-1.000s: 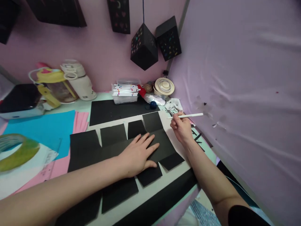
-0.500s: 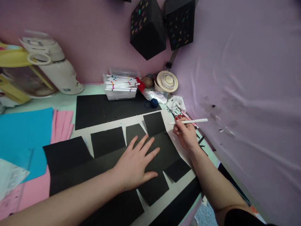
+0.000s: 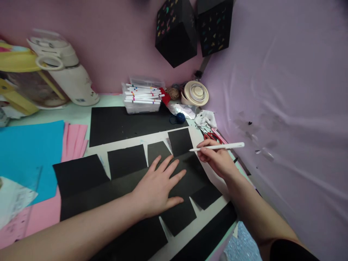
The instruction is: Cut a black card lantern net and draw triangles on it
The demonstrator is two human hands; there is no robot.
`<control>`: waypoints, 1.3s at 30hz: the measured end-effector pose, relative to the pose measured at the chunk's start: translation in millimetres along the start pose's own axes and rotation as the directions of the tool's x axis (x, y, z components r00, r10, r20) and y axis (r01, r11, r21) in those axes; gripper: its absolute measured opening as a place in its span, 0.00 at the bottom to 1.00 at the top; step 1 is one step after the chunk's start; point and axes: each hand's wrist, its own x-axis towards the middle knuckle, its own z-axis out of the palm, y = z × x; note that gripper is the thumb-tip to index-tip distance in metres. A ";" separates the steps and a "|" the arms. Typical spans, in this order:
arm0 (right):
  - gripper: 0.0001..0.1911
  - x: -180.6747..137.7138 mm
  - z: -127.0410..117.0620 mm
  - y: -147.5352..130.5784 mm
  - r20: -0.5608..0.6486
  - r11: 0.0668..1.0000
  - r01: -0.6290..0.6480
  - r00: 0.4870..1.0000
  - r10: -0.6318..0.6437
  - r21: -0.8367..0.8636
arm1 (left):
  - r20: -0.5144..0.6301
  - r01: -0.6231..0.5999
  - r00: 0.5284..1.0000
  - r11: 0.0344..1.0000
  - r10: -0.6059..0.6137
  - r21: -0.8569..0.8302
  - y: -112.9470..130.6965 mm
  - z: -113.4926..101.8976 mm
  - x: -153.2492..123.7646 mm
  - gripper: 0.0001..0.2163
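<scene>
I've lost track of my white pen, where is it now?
Right of centre in the head view: the white pen is held in the right hand, tip at a flap of the black paper.

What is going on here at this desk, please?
A person works at a craft desk. The left hand lies flat, fingers spread, on a black paper cut-out with flaps along its edges. The right hand holds a white pen, with its tip near the cut-out's far right flap. Further back are a box of markers and red-handled scissors.
</scene>
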 end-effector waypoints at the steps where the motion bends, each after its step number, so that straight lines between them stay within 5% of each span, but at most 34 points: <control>1: 0.07 1.1 4.2 1.7 0.031 0.998 -0.002 1.000 0.004 -0.066 | -0.005 -0.001 1.000 1.000 0.001 0.003 0.1 0.1 -0.4 0.32; 5: 0.10 8.7 15.6 17.0 0.061 0.958 0.080 0.996 -0.065 -0.275 | -0.014 -0.006 1.000 1.000 0.006 0.018 -0.1 0.1 -1.3 0.32; 12: 0.07 14.0 9.0 41.1 0.070 0.921 0.168 0.986 -0.153 -0.350 | -0.025 -0.016 1.000 1.000 0.016 0.011 -1.2 1.0 -1.4 0.32; 18: 0.06 14.5 3.3 44.9 0.180 0.917 0.228 0.968 -0.176 -0.327 | -0.029 -0.012 1.000 1.000 0.011 -0.001 -1.0 0.8 -2.1 0.31; 31: 0.06 14.1 1.5 44.8 0.209 0.890 0.325 0.940 -0.268 -0.319 | -0.007 -0.007 1.000 1.000 0.007 -0.011 -0.3 -1.3 -2.0 0.32; 39: 0.04 15.0 -0.1 42.8 -0.069 0.942 0.297 0.948 -0.310 -0.156 | -0.012 -0.010 1.000 1.000 0.010 -0.008 -0.9 -1.6 -1.5 0.31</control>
